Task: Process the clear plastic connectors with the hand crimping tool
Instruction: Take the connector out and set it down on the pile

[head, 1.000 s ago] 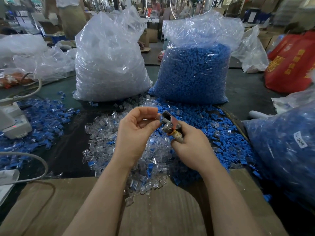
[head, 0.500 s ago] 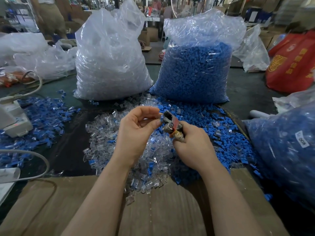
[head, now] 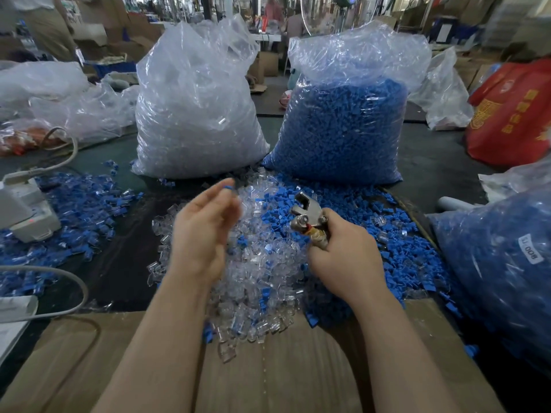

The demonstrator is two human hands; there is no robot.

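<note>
Clear plastic connectors (head: 262,281) lie heaped on the dark table (head: 125,248) under both forearms, mixed with loose blue caps (head: 396,242) that spread to the right. Gripped in the right hand (head: 348,260), whose fingers curl round its handles, the metal crimping tool (head: 307,216) points up and away, its head free above the heap. Well apart from the tool, the left hand (head: 202,234) is raised and blurred, with a small blue piece (head: 228,184) pinched at its fingertips (head: 223,192); the other fingers look loosely bent. Behind stand a bag of clear parts (head: 196,108) and a bag of blue parts (head: 343,126). A cardboard sheet (head: 283,368) covers the near edge.
</note>
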